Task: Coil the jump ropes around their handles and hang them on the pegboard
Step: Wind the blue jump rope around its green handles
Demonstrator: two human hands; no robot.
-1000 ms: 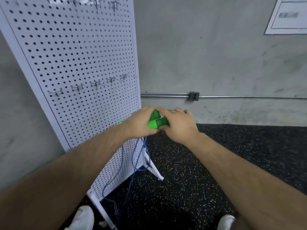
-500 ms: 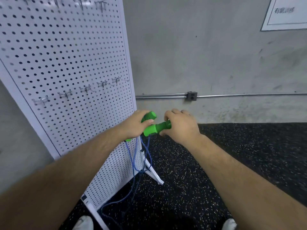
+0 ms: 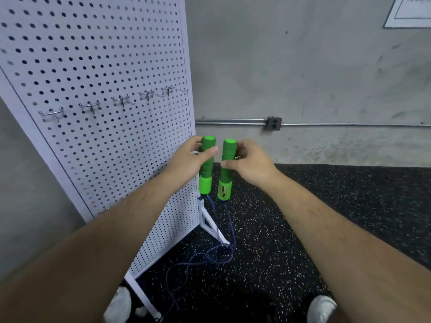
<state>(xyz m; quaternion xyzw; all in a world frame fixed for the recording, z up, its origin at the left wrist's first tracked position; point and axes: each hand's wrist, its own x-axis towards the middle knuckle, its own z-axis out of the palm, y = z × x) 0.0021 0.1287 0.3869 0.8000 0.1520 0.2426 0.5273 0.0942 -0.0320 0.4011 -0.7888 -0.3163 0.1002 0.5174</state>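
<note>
Count: one jump rope in view, made up of two green handles and one dark blue rope. Two hands, one pegboard, five metal hooks in a single rising row across the board, and two white shoes at the bottom edge, the left shoe and the right shoe. The left hand grips the left handle, thumb laid across its front and fingers wrapped behind. The right hand grips the right handle in the same way. Both handles stand upright, side by side, close but with a narrow gap between them, held in front of the right edge of the pegboard and below the row of hooks. Each handle has a ribbed, darker green foam grip with a rounded top and a brighter, smooth green collar at the lower end. The collar of the right handle carries a small dark panel; its detail is too small to read. One strand of the rope leaves the bottom of each handle. The two strands hang down past the white foot of the pegboard and lie on the black speckled floor in loose, crossing loops. The rope is uncoiled and no hook carries anything. Behind, the grey wall bears one metal pipe with one grey box on it, and one white sheet at the upper right.
</note>
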